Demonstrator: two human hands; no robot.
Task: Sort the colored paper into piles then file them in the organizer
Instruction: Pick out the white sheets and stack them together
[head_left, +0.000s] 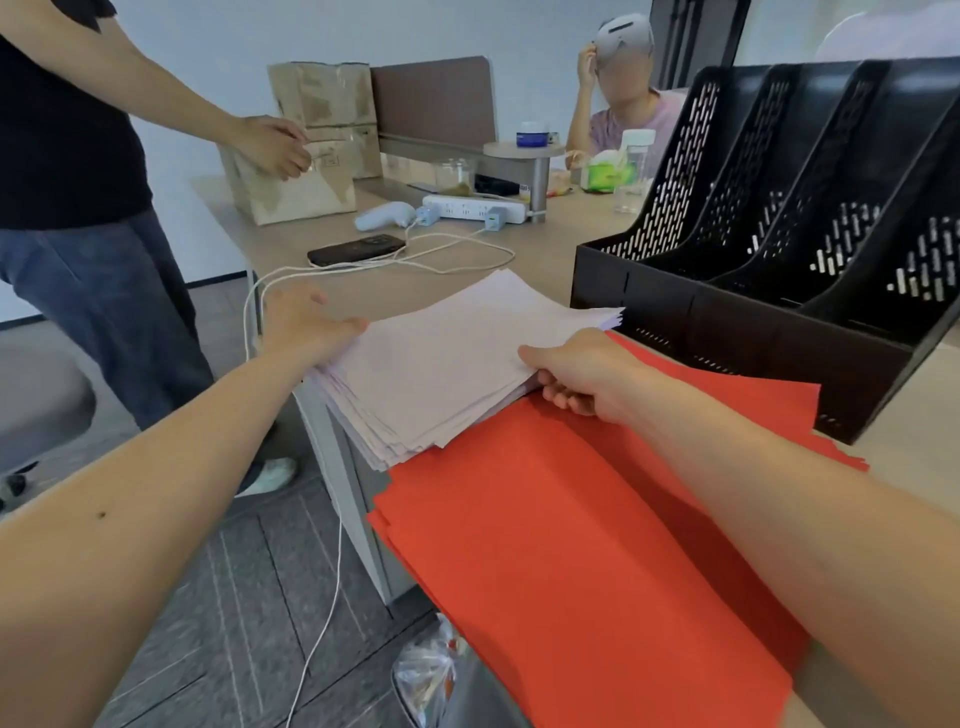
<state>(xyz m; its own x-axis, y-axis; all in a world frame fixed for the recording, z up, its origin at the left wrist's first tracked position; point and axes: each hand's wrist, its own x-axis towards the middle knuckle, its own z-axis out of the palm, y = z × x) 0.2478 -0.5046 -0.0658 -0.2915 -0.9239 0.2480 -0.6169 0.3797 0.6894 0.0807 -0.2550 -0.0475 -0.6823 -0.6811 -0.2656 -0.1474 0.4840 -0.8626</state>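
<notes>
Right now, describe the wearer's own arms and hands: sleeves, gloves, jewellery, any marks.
The left forearm and right forearm are bare; no sleeve shows. The left hand and right hand wear no gloves, and no rings show on the visible fingers. Neither wrist carries a watch or band. One small dark spot marks the left forearm.

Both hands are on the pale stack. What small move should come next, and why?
Probably square up the pale stack: its sheets lie fanned, the left hand presses flat against one edge and the right hand grips another.
</notes>
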